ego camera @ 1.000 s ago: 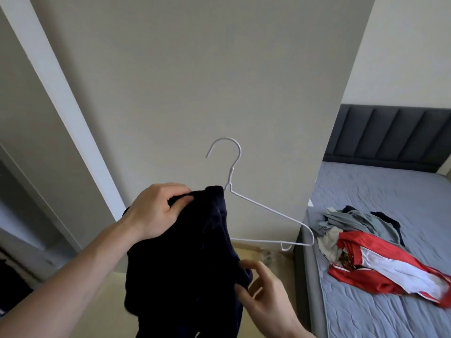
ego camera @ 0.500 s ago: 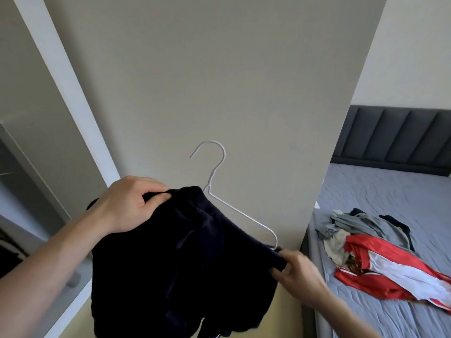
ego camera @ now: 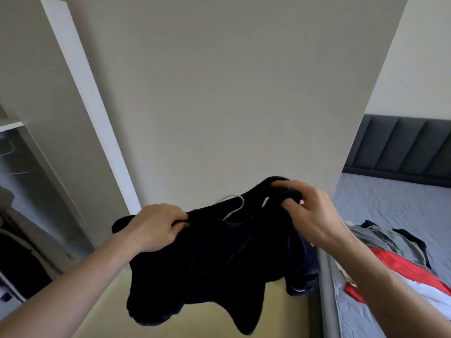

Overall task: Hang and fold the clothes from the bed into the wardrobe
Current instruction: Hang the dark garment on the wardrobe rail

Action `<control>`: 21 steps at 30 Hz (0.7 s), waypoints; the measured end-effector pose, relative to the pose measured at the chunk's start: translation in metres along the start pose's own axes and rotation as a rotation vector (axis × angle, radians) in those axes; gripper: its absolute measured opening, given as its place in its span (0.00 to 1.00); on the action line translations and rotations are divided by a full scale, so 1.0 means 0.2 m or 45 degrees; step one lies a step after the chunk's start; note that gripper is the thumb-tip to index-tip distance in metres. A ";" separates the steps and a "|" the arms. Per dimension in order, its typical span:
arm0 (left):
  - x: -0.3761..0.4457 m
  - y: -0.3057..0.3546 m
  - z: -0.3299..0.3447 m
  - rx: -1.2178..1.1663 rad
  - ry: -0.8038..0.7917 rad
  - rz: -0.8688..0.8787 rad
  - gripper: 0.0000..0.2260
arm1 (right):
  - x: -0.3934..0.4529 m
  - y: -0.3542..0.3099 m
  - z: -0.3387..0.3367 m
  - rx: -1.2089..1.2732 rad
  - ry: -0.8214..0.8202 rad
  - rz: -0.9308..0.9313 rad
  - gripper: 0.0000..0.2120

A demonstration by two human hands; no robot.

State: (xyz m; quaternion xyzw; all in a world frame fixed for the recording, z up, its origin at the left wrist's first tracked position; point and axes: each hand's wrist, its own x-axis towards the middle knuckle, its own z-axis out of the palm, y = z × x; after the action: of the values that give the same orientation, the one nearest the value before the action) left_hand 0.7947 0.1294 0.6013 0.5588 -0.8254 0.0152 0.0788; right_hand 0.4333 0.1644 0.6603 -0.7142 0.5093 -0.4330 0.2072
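Hands (ego camera: 156,226) on garment (ego camera: 207,259) beside wardrobe edge (ego camera: 92,103)

the garment (ego camera: 202,259) hangs between the hands, left hand (ego camera: 156,226) at its left edge, right hand (ego camera: 310,213) at its upper right. the hanger (ego camera: 234,207) sits inside it. the wardrobe (ego camera: 29,167) stands left, the bed (ego camera: 395,215) right, with clothes (ego camera: 390,252) on it.
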 end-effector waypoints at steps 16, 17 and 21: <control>0.00 0.03 0.02 -0.660 0.322 -0.246 0.13 | -0.25 -0.11 0.24 -0.017 -0.846 -0.227 0.13; 0.00 0.02 0.01 -0.648 0.325 -0.249 0.13 | -0.21 -0.10 0.21 0.102 -0.732 -0.175 0.13; -0.02 -0.04 -0.04 -0.661 0.341 -0.258 0.14 | -0.01 0.08 0.08 -0.124 -0.214 -0.150 0.16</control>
State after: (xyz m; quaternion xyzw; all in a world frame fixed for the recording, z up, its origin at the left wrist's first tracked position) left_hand 0.8050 0.1315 0.6077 0.5924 -0.7241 -0.1306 0.3283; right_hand 0.4371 0.1572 0.6394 -0.7859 0.4678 -0.3578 0.1887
